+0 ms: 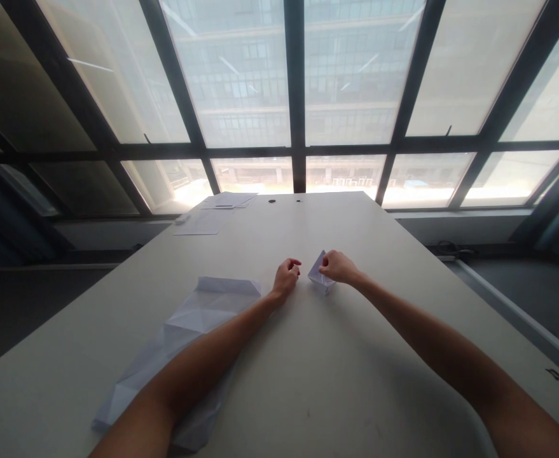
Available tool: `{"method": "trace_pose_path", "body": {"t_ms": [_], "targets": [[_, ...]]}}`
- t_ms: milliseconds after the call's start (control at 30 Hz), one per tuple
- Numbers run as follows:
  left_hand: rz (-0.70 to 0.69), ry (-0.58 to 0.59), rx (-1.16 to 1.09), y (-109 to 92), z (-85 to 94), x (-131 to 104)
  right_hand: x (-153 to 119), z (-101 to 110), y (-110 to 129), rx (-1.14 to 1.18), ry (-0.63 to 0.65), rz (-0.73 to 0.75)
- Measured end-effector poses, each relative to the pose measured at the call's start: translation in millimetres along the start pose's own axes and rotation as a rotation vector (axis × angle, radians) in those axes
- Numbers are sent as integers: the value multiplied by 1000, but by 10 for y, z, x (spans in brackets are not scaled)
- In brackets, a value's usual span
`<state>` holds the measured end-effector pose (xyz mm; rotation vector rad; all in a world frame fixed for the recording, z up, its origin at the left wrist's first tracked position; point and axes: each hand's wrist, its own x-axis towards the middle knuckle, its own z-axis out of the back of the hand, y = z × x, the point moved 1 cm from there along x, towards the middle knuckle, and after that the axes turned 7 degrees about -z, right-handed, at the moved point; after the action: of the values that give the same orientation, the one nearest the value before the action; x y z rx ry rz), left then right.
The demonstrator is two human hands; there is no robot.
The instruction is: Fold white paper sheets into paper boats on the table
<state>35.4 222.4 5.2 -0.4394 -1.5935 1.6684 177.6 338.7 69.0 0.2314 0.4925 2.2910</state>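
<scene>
Right hand (339, 266) pinches folded paper (316, 275) over table (355, 235), just beside left hand (286, 278), loosely curled, seemingly empty. Tight one-sided pinch might crush folds; left forearm sweeping sideways might drag creased sheet (188, 322).

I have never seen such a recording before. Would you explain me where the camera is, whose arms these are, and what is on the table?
There is no machine here. The single picture comes from a camera worn on a person's head, looking forward and down, so the arms belong to the wearer. The right hand grips a small folded paper. The left hand is beside it, fingers loosely curled, not touching it. On the white table, a large creased sheet lies partly hidden behind the left forearm. Flatter paper sheets lie towards the far end, with tall windows beyond.
</scene>
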Motion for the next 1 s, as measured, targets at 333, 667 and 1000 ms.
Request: {"method": "trace_pose_path", "body": {"t_ms": [333,667,1000], "targets": [[16,1,-49,-34,-24,-12,698,471,-531,-155,-76,-100],[29,-6,-71,45,-13,10,1227,518,-887,-178,-73,-246],[47,-10,-68,-40,-15,-19,1190,563,-950,-86,-185,-237]]}}
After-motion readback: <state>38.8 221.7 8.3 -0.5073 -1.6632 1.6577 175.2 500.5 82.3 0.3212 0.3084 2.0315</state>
